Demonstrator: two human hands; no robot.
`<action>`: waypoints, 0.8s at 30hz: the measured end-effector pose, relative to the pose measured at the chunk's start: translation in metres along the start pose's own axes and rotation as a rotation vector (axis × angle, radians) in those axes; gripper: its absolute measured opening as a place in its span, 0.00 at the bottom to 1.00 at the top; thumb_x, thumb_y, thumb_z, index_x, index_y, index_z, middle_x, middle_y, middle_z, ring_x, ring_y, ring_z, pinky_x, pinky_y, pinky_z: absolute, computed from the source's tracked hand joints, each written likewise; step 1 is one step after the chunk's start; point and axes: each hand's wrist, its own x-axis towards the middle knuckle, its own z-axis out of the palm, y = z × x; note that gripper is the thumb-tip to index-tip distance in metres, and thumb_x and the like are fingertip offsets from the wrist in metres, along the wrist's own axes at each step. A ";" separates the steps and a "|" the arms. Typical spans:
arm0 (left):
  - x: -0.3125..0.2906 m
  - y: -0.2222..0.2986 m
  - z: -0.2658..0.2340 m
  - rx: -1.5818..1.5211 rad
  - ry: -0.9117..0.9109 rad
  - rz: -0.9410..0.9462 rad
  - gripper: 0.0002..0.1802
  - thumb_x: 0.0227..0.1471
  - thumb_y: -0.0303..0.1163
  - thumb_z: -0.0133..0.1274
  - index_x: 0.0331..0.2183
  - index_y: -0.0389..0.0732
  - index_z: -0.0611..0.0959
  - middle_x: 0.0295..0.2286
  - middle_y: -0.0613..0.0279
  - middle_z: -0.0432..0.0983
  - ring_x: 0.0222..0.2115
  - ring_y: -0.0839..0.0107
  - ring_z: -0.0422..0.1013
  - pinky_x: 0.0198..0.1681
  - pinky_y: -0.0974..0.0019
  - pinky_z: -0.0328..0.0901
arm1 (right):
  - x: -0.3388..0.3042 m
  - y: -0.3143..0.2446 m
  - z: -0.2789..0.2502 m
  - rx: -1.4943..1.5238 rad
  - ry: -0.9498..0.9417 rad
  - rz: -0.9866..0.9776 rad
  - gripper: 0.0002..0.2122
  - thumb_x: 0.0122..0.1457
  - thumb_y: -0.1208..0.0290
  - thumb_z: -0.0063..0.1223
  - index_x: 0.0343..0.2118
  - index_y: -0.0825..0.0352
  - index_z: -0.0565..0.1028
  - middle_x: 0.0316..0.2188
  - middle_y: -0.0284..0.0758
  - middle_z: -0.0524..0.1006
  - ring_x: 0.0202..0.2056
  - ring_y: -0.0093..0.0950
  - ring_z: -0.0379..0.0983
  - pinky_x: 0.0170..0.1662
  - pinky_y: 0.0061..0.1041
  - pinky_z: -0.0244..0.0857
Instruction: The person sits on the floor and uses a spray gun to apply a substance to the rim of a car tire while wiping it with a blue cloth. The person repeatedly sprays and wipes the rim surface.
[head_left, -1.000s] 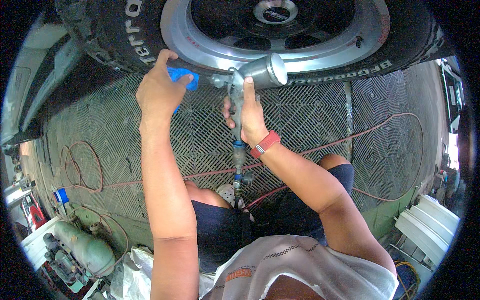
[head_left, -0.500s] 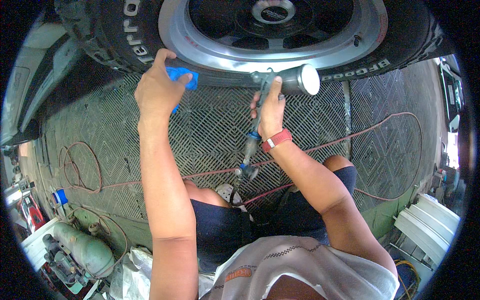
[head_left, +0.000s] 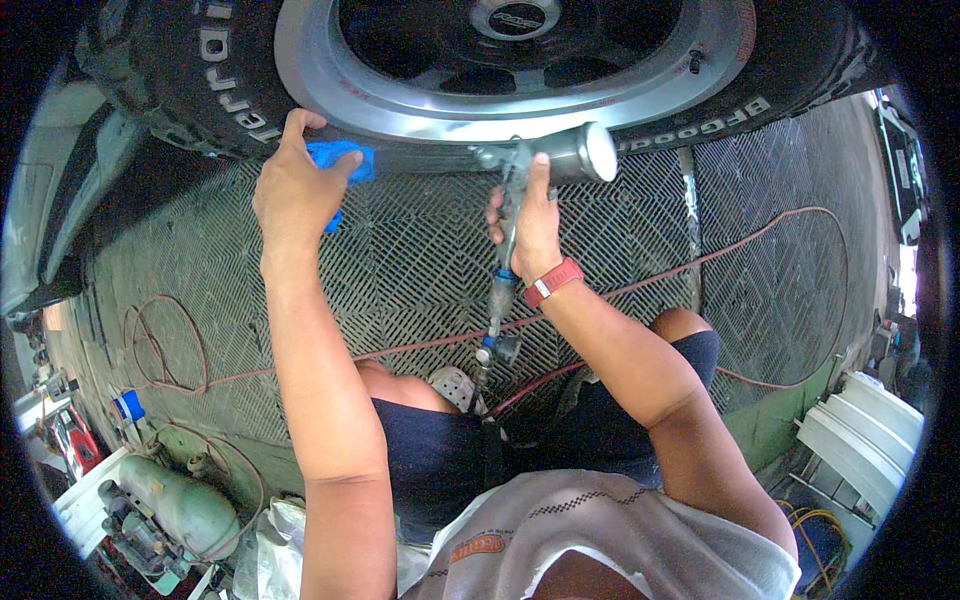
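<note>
My left hand (head_left: 295, 195) is closed on a folded blue cloth (head_left: 345, 163), with its index finger stretched toward the lower left part of the tire (head_left: 400, 158). I cannot tell whether that fingertip touches the rubber. In my right hand (head_left: 535, 220) is a spray gun (head_left: 512, 180), its metallic cup (head_left: 572, 155) lying sideways to the right. The gun is held just below the tire's lower edge, its nozzle end toward the left. Above both hands stands the wheel with its silver rim (head_left: 520, 110) and dark center.
A thin reddish air hose (head_left: 740, 255) loops across the grated floor mat (head_left: 420, 240). A green compressor tank (head_left: 180, 500) stands at the lower left. White slatted panels (head_left: 865, 435) lie at the lower right. My bent knees are below the gun.
The wheel has shifted left and slightly up in the picture, as the view moved. Both hands sit slightly farther left in it, still gripping the cloth and spray gun.
</note>
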 end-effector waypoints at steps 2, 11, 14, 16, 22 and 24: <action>0.000 0.004 -0.002 -0.012 -0.032 -0.029 0.33 0.51 0.46 0.72 0.55 0.54 0.76 0.42 0.47 0.87 0.47 0.44 0.82 0.50 0.45 0.73 | -0.001 0.002 -0.001 -0.014 -0.058 0.018 0.31 0.73 0.32 0.36 0.40 0.62 0.73 0.22 0.30 0.72 0.20 0.23 0.71 0.17 0.23 0.60; -0.002 0.005 0.000 -0.002 -0.005 -0.012 0.35 0.50 0.46 0.73 0.56 0.52 0.75 0.42 0.45 0.87 0.47 0.43 0.82 0.51 0.45 0.73 | 0.011 -0.013 -0.010 -0.014 0.291 -0.276 0.33 0.75 0.33 0.31 0.29 0.63 0.71 0.19 0.30 0.70 0.17 0.22 0.67 0.16 0.23 0.59; -0.001 0.004 0.000 -0.003 -0.012 -0.017 0.35 0.50 0.47 0.73 0.56 0.52 0.75 0.41 0.45 0.87 0.47 0.42 0.82 0.50 0.44 0.73 | 0.010 -0.018 -0.010 -0.020 0.199 -0.220 0.34 0.74 0.32 0.32 0.32 0.63 0.73 0.19 0.30 0.71 0.18 0.22 0.69 0.16 0.24 0.59; -0.001 0.004 -0.001 -0.006 -0.016 -0.022 0.35 0.50 0.47 0.73 0.56 0.52 0.75 0.41 0.45 0.87 0.46 0.42 0.82 0.50 0.44 0.73 | 0.008 -0.018 -0.008 0.001 0.124 -0.115 0.33 0.74 0.32 0.34 0.34 0.63 0.74 0.19 0.30 0.72 0.17 0.23 0.70 0.16 0.25 0.60; -0.001 0.007 0.002 -0.001 -0.014 -0.014 0.35 0.50 0.47 0.72 0.55 0.52 0.75 0.42 0.45 0.86 0.47 0.42 0.82 0.50 0.45 0.74 | 0.001 -0.004 -0.005 -0.024 -0.008 0.002 0.33 0.73 0.32 0.35 0.35 0.64 0.73 0.21 0.31 0.73 0.18 0.24 0.70 0.16 0.26 0.61; 0.000 0.007 0.003 0.005 -0.016 -0.028 0.35 0.50 0.48 0.72 0.55 0.53 0.74 0.42 0.45 0.86 0.47 0.42 0.82 0.50 0.45 0.74 | -0.002 -0.004 -0.004 -0.028 -0.003 0.005 0.33 0.73 0.32 0.35 0.35 0.64 0.73 0.21 0.31 0.73 0.18 0.24 0.70 0.17 0.26 0.61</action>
